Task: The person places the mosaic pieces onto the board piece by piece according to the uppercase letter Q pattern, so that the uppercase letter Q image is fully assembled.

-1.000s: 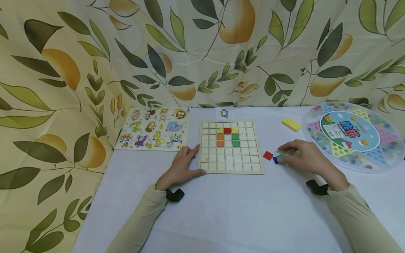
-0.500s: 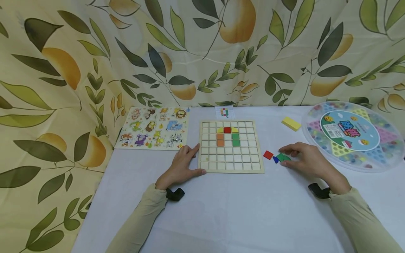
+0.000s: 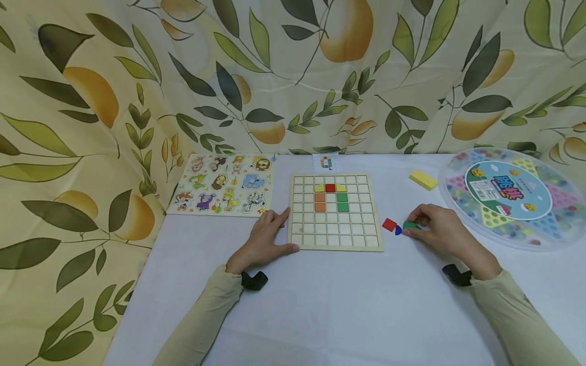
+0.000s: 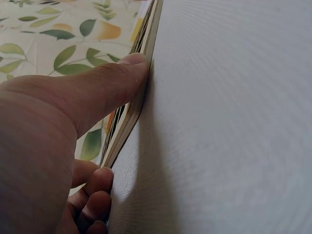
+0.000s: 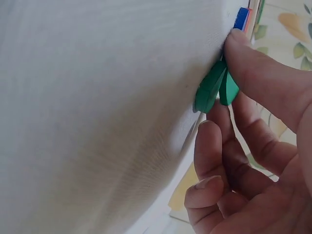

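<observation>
A square wooden grid board (image 3: 334, 229) lies mid-table, with red, yellow, orange and green tiles in its upper cells. My left hand (image 3: 264, 239) rests at its near left corner. The thumb (image 4: 109, 83) presses the near edge while fingers touch the left edge. To the right of the board, my right hand (image 3: 443, 229) pinches a green tile (image 3: 409, 224) between thumb and fingers. In the right wrist view a second green tile (image 5: 209, 87) leans against it, low on the cloth. A blue rounded piece (image 3: 398, 230) and a red square tile (image 3: 389, 224) lie just left.
A small pattern card (image 3: 326, 162) lies behind the board. An animal picture board (image 3: 224, 185) is at the back left. On the right are a yellow block (image 3: 423, 179) and a large round game box (image 3: 508, 195). A leaf-patterned curtain (image 3: 293, 76) hangs behind the table.
My right hand has worked among the green pieces, first spreading them apart, then pinching at them. The blue piece has turned slightly. My left hand stays at the board.
</observation>
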### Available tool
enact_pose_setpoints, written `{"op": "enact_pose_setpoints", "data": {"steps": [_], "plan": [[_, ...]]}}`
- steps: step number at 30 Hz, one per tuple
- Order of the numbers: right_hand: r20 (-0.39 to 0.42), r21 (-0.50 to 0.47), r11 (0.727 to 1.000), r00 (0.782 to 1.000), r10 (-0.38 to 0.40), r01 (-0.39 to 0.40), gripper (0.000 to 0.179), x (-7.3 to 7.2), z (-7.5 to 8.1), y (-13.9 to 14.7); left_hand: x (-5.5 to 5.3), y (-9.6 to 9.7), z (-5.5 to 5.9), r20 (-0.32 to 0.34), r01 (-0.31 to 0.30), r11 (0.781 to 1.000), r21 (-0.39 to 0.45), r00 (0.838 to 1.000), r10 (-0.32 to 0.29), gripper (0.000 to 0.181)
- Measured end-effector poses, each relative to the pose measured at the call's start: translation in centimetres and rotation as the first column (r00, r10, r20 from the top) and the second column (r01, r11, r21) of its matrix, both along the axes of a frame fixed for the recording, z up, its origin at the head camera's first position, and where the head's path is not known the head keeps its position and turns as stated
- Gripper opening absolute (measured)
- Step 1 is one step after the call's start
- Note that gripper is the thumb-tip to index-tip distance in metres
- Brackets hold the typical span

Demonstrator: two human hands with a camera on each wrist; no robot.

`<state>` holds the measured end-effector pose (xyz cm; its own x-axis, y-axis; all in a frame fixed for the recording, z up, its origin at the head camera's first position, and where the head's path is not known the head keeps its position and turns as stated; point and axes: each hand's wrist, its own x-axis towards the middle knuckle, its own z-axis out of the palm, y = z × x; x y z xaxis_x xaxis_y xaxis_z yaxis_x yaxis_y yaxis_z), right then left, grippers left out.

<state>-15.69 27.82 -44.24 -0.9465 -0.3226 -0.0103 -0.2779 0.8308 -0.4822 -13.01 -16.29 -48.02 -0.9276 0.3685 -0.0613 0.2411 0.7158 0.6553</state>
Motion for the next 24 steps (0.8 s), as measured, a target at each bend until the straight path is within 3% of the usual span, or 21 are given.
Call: {"op": "enact_pose_setpoints", "data": {"steps": [7, 15, 19, 24], "plan": [[-0.014, -0.028, 0.999, 1.0, -0.027, 0.026, 0.023, -0.2, -0.3, -0.1, 0.1, 0.0, 0.0, 0.005, 0.006, 1.0, 0.002, 1.0, -0.006, 0.104], [-0.05, -0.093, 0.996, 0.999, -0.01, 0.005, 0.026, -0.4, -0.3, 0.0, 0.1, -0.1, 0.0, 0.015, 0.006, 1.0, -0.002, 1.0, -0.006, 0.103], [-0.099, -0.137, 0.991, 0.995, -0.025, 0.011, 0.021, -0.6, -0.4, -0.5, 0.0, -0.1, 0.1, 0.012, 0.009, 1.0, -0.004, 1.0, -0.009, 0.103], [-0.132, -0.201, 0.979, 0.989, -0.063, 0.036, 0.029, -0.9, -0.4, -1.7, 0.0, -0.1, 0.2, 0.003, 0.011, 1.0, -0.006, 1.0, -0.011, 0.103]]}}
